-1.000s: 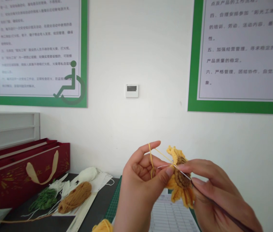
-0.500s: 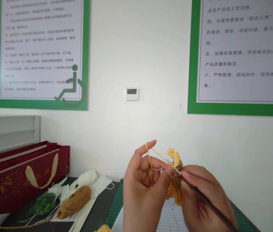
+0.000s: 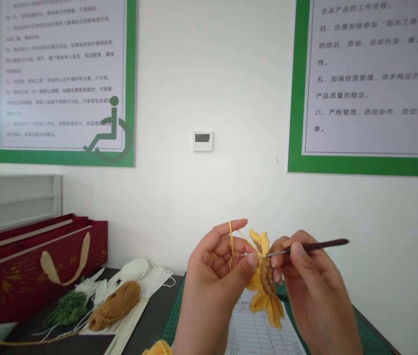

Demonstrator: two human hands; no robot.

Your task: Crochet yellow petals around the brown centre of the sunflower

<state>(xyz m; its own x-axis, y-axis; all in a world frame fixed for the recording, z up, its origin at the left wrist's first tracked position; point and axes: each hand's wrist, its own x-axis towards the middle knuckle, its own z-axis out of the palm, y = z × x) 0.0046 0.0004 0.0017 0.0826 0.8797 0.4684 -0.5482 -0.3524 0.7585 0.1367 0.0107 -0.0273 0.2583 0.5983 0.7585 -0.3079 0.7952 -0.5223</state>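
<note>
A crocheted piece (image 3: 267,278) with a brown centre and yellow petals hangs between my hands. My left hand (image 3: 218,271) pinches its edge between thumb and fingers, and yellow yarn (image 3: 231,241) loops over the raised index finger. My right hand (image 3: 314,276) grips a crochet hook (image 3: 320,245) with a dark handle, which lies nearly level. The metal tip of the hook meets the piece beside my left thumb; the exact stitch is too small to tell.
Left on the dark table are a brown skein (image 3: 116,305), green yarn (image 3: 67,309), white yarn (image 3: 135,269) and a red gift bag (image 3: 46,276). Under my hands lie a printed sheet (image 3: 261,330) and a green cutting mat (image 3: 174,308). A yellow ball (image 3: 158,348) sits at the bottom edge.
The hook has swung from slanting down to the right to nearly level, with my right hand turned. More of the crocheted piece now shows, its petals hanging lower.
</note>
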